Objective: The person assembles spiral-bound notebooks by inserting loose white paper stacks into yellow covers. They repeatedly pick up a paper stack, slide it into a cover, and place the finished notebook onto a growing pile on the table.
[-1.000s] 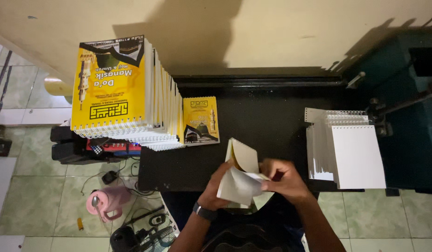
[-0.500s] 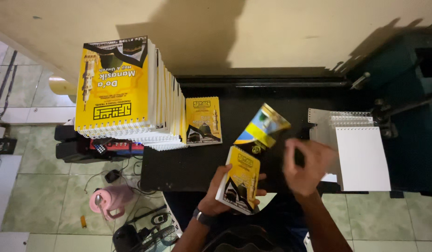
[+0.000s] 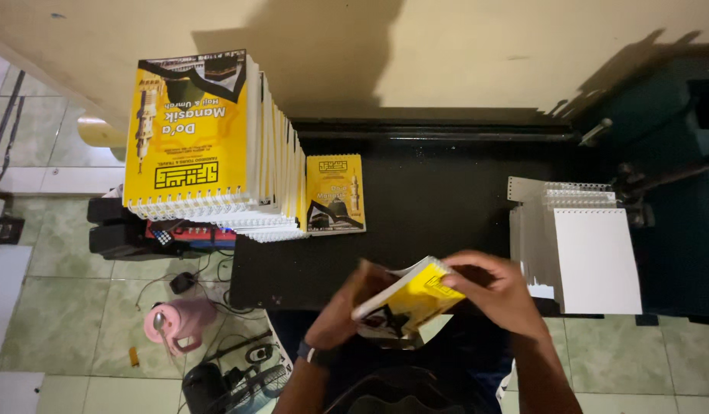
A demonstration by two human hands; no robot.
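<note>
I see both hands closed on one yellow booklet (image 3: 408,300) at lower centre, over the near edge of the black surface (image 3: 446,207): left hand (image 3: 347,307) beneath as support, right hand (image 3: 496,295) pinching its right edge, so it sits tilted.

Two hands (image 3: 354,303) (image 3: 496,291) — one yellow booklet (image 3: 408,300) held, one flat (image 3: 335,193) — two stacks (image 3: 209,146) (image 3: 584,249).
</note>
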